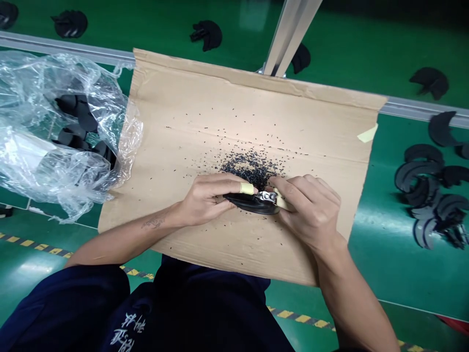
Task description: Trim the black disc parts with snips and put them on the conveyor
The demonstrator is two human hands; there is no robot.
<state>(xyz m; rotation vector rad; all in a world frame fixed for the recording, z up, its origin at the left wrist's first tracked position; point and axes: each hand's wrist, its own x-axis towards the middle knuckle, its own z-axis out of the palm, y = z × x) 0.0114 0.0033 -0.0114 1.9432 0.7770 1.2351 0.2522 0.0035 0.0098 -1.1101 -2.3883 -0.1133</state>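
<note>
My left hand [207, 198] is closed around a curved black rubber part [249, 203], its taped forefinger lying along the top edge. My right hand [311, 208] is closed on a small metal clipper [266, 197], whose jaws touch the part's rim. Both hands hover over a sheet of brown cardboard [205, 122] resting across my lap. Just beyond the hands, a heap of black trimmings [251, 166] lies on the cardboard.
A clear plastic bag [44, 142] holding several black parts lies at the left. More black parts [428, 195] are piled on the green floor at the right, others scattered at the far side. An aluminium rail [289, 34] rises behind the cardboard.
</note>
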